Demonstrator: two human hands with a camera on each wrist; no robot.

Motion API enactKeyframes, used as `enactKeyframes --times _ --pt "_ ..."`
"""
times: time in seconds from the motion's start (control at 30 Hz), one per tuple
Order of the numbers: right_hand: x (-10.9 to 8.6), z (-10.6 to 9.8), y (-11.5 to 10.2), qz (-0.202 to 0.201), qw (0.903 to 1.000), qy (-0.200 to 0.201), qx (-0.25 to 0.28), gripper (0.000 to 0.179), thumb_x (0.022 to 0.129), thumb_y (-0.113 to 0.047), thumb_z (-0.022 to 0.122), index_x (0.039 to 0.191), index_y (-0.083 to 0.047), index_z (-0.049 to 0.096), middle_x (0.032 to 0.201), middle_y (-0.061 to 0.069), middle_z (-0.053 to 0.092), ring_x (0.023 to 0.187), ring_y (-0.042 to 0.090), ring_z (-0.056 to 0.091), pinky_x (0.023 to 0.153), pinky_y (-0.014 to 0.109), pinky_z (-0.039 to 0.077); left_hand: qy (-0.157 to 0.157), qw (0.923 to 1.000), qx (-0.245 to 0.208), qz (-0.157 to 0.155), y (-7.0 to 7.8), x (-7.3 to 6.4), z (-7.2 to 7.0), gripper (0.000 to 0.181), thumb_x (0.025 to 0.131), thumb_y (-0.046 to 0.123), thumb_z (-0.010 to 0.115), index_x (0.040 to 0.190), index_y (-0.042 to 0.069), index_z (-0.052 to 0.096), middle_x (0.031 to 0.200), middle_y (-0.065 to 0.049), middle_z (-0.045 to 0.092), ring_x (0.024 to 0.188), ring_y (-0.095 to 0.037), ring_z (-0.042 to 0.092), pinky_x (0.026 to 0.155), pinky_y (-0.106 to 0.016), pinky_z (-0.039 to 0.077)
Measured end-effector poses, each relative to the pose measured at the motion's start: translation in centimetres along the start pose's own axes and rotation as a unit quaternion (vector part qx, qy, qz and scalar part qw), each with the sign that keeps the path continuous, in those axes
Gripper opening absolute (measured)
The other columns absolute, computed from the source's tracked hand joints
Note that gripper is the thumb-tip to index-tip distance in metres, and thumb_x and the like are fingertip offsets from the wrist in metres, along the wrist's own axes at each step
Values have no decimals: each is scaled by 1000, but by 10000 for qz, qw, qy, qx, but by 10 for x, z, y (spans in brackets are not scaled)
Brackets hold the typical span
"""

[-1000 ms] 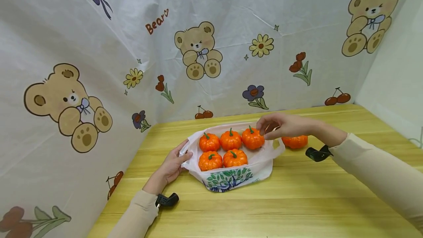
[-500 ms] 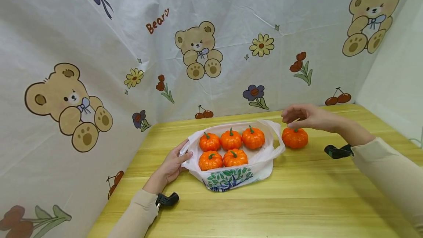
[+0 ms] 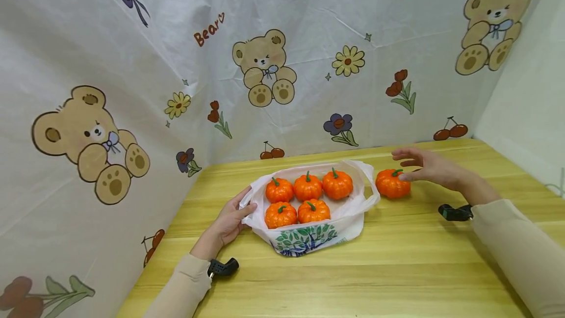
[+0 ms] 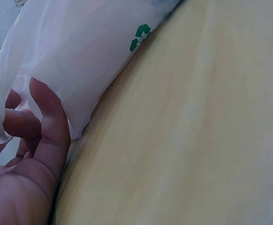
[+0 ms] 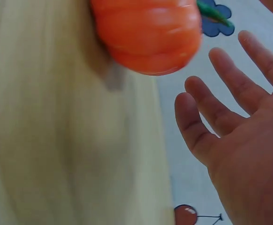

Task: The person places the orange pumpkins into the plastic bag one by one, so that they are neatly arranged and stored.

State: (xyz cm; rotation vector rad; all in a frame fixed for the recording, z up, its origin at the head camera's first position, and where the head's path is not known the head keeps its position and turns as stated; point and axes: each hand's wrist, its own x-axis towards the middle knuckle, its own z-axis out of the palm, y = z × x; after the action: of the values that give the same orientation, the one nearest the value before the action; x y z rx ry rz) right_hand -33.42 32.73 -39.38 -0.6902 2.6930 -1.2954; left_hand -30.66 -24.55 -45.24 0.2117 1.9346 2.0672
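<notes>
A white plastic bag (image 3: 350,232) with a printed tree lies on its side, its mouth spread wide. Several small orange pumpkins (image 3: 308,187) with green stems sit inside it in two rows. At the bag's left end my left hand (image 3: 230,217) grips the edge; in the left wrist view its fingers (image 4: 52,110) curl into the thin plastic. One more pumpkin (image 3: 392,184) stands on the table right of the bag. Over that pumpkin's right side is my right hand (image 3: 432,168), fingers spread and holding nothing. In the right wrist view a gap shows between the fingers and the pumpkin (image 5: 148,35).
The wooden table (image 3: 353,278) carries the bag and the lone pumpkin. A white cloth (image 3: 309,126) printed with bears and flowers hangs behind and along the left side. A plain white wall (image 3: 529,112) stands at the right. Each wrist wears a black camera mount (image 3: 225,267).
My right hand has moved right, from over the pumpkin at the bag's right end to the lone pumpkin, and its fingers have spread. The left hand and bag have stayed put.
</notes>
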Motion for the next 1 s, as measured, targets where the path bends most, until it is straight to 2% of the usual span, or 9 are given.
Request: enactKeyframes --times 0.07,0.17,0.23,0.3,0.43,0.5,0.7,0.87,1.0 --pt "0 4 8 15 9999 -60 101 76 93 -19 78 155 -8 37 154 22 46 139 49 44 109 44 50 -28 10000 -32 -16 -1 0 0 75 105 13 60 167 24 19 166 -17 32 112 -17 69 85 -37 63" --pt "2 9 15 -19 9994 -158 296 80 92 -17 77 158 -8 33 156 26 43 141 53 40 112 72 35 -32 10000 -61 -12 -1 0 1 75 105 13 59 167 23 18 165 -19 31 111 -17 69 85 -37 64" --pt "3 11 18 -34 9988 -237 434 82 92 -14 77 159 -6 31 157 29 40 142 54 38 112 76 30 17 10000 -66 -10 -1 0 1 75 105 13 60 167 23 18 165 -18 32 111 -17 69 84 -37 64" --pt "4 14 20 34 9986 -302 440 84 90 -14 78 159 -7 31 158 29 39 143 53 37 115 71 32 39 10000 -49 -3 -1 0 1 76 105 13 60 167 23 18 165 -18 32 112 -17 69 85 -38 64" --pt "5 19 22 285 9984 -421 236 90 86 -20 83 159 -8 32 161 26 35 141 46 39 113 36 41 84 9999 -60 -38 0 0 1 76 104 12 61 166 24 19 165 -15 33 114 -18 68 87 -40 63" --pt "6 21 23 366 9983 -440 143 92 85 -22 85 159 -8 33 162 26 35 139 42 41 106 26 41 95 9999 -60 -51 1 0 1 75 104 13 61 166 24 20 165 -14 33 116 -18 67 87 -40 63" --pt "8 25 26 450 9981 -413 115 90 82 -22 87 156 -8 38 153 26 44 129 38 47 105 39 43 73 9999 -53 -58 0 -1 0 75 104 15 62 166 26 21 166 -13 33 117 -20 67 88 -40 63" --pt "6 22 23 416 9987 -279 67 83 86 -23 85 155 -10 41 150 25 48 125 31 50 98 24 47 52 9999 -40 -79 -1 -1 0 75 104 14 62 166 26 20 166 -14 32 116 -20 68 88 -40 63" --pt "5 14 10 266 9995 -32 154 75 90 -20 80 154 -11 42 145 22 53 117 18 56 91 18 49 67 9999 -62 -67 0 0 0 75 104 14 62 166 26 21 166 -13 33 117 -20 67 88 -40 63"
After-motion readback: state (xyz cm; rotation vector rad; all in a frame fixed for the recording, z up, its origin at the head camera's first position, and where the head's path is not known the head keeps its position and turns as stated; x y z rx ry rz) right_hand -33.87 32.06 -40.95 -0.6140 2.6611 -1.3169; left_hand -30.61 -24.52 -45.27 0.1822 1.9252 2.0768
